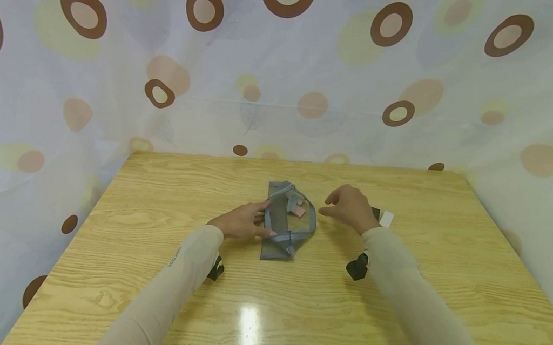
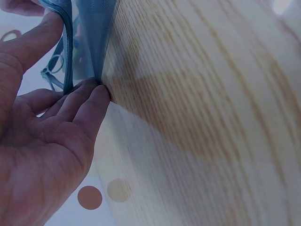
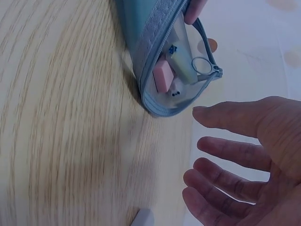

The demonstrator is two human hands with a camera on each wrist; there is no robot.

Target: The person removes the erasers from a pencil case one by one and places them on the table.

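A grey-blue zipper pouch (image 1: 279, 216) lies on the table, its zipped mouth gaping toward the right. My left hand (image 1: 243, 221) grips its left side, thumb at the near zipper edge and fingers spread along the mesh, as the left wrist view also shows. Inside the pouch are a pink block (image 3: 163, 76) that looks like an eraser, a pale yellow-green piece (image 3: 182, 66) and a small white piece with dark dots (image 3: 175, 87). A ring-shaped zipper pull (image 3: 202, 66) hangs at the mouth. Just right of the opening, my right hand (image 1: 349, 206) holds nothing, its fingers loosely bent.
A white block (image 1: 386, 219) and a dark piece (image 1: 375, 213) lie beyond the right wrist, partly hidden by it. Black wrist devices (image 1: 358, 266) sit under both sleeves. A patterned curtain (image 1: 280, 129) encloses the back and sides of the wooden table (image 1: 313, 321).
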